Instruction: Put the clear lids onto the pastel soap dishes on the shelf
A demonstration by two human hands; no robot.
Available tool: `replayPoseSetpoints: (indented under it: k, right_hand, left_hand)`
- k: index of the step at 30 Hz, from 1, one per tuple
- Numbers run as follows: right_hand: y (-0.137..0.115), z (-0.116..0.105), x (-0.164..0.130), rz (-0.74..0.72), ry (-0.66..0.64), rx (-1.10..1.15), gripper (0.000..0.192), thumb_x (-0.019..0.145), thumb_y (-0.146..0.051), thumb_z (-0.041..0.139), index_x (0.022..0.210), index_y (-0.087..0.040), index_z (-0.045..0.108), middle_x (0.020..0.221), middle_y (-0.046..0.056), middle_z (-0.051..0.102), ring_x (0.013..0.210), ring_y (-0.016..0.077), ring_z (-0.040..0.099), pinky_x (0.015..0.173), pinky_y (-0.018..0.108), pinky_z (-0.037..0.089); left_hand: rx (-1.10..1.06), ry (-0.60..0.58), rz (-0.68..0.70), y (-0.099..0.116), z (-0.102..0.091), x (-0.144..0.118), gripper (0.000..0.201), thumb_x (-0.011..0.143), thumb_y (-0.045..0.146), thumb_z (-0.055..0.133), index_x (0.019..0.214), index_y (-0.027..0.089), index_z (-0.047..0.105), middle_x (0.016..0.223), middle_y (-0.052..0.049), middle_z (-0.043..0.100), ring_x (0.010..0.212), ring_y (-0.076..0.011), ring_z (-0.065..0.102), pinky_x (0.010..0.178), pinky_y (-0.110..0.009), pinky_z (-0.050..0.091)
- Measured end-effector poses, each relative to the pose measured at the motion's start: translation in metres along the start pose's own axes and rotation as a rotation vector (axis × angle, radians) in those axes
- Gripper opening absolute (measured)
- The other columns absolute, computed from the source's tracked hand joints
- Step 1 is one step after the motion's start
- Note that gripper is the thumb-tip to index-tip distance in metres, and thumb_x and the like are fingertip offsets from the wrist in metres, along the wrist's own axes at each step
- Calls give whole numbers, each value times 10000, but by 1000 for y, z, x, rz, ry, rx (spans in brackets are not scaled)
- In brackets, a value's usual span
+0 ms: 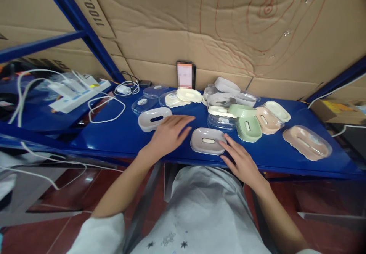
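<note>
Brown cardboard (pixel 160 25) formed the backdrop, the largest surface in view; in front of it ran the blue table (pixel 110 135). On the table's right half stood a crowded group of dishes and clear covers, including a green dish (pixel 249 134), some pieces stacked. Left hand (pixel 170 131): fingers extended, palm down, grip wide, apparently holding nothing; it overlapped the right end of a pale dish (pixel 145 122), contact could not be told. Right hand (pixel 240 159): fingers spread, not closed round anything, fingertips at the right rim of the grey dish (pixel 208 148). That dish lay between the hands, open side up, near the table's front edge. Its centre showed a small white bar (pixel 208 141); whether fixed or loose, unclear. Risks, as judged: a pull toward the body could tip the grey dish over the edge; a sideways sweep of the left wrist could knock the pale dish; a bump could topple the stacked pieces.
</note>
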State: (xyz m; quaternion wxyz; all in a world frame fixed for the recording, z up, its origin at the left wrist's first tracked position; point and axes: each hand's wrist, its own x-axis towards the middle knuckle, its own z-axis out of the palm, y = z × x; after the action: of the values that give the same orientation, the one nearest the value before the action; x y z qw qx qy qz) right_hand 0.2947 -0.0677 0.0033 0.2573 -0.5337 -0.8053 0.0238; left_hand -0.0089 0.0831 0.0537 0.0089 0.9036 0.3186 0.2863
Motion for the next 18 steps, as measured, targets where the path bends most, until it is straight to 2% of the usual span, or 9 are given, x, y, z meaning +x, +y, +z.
replayPoseSetpoints:
  k: [2, 4, 7, 10, 14, 16, 18]
  right_hand:
    - [1, 1, 0, -11, 10, 2, 663, 1117, -301, 557, 1729, -381, 316, 1772, 78, 382, 1575, 307, 483, 1237, 545, 513]
    - [2, 2, -1, -22, 19, -4, 640, 1115, -301, 561, 1716, -364, 353, 1761, 83, 403, 1575, 300, 484, 1240, 537, 512]
    - [2, 3, -1, -24, 23, -23, 610, 1112, -314, 568, 1697, -344, 397, 1745, 91, 430, 1554, 302, 513, 1221, 533, 534]
    - [2, 3, -1, -23, 26, -31, 597, 1111, -321, 566, 1689, -346, 417, 1736, 89, 446, 1524, 308, 549, 1199, 534, 557]
    - [2, 2, -1, -16, 32, -22, 574, 1112, -327, 567, 1673, -346, 445, 1736, 81, 446, 1502, 307, 572, 1192, 538, 562]
    - [2, 2, -1, -14, 30, -16, 557, 1114, -329, 567, 1661, -339, 462, 1737, 79, 444, 1502, 307, 571, 1192, 538, 562]
    - [3, 2, -2, -13, 28, -11, 544, 1114, -327, 568, 1651, -335, 477, 1738, 78, 443, 1504, 306, 569, 1195, 536, 559]
  left_hand:
    - [-35, -82, 107, 9, 15, 38, 406, 1124, 338, 503, 1505, 248, 610, 1421, -107, 721, 1304, -269, 691, 1097, -437, 557]
    - [-13, -125, 152, 13, 32, 74, 404, 1107, 331, 554, 1486, 207, 621, 1478, -136, 682, 1353, -287, 660, 1125, -442, 535]
    - [32, -186, 203, 15, 52, 109, 398, 1076, 349, 624, 1429, 169, 652, 1423, -157, 699, 1319, -313, 665, 1120, -456, 525]
    - [45, -128, 169, 15, 58, 122, 380, 1099, 352, 562, 1409, 155, 659, 1394, -174, 691, 1306, -332, 654, 1117, -487, 516]
    - [31, 16, 29, 10, 61, 130, 513, 1083, 356, 569, 1549, 143, 543, 1551, -227, 573, 1420, -370, 568, 1172, -533, 475]
    - [-2, 9, -48, 6, 65, 138, 601, 1082, 362, 574, 1624, 132, 451, 1603, -248, 536, 1466, -381, 540, 1180, -537, 469]
    - [-83, -62, -128, 1, 69, 149, 604, 1096, 343, 548, 1641, 115, 423, 1548, -255, 600, 1418, -373, 600, 1149, -521, 498]
